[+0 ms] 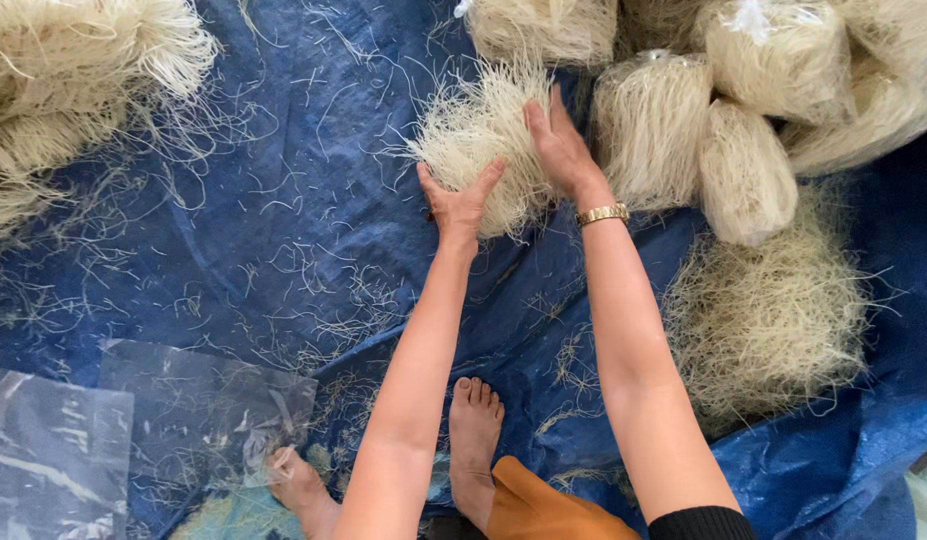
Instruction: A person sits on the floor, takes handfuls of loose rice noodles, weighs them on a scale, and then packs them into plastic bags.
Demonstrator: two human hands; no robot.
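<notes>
A loose bundle of pale dried noodles (478, 140) lies on a blue tarp (313, 230). My left hand (460, 203) presses against the bundle's near left edge, fingers spread. Flat on the bundle's right side rests my right hand (556, 145), with a gold watch (603, 213) on its wrist. Both hands cup the bundle between them. My bare feet (473, 440) show at the bottom.
Bagged noodle bundles (745, 170) are stacked at the top right. A loose noodle pile (763, 320) lies to the right, and another heap (53, 90) at the top left. Clear plastic bags (133, 430) lie at the bottom left. Broken strands litter the tarp.
</notes>
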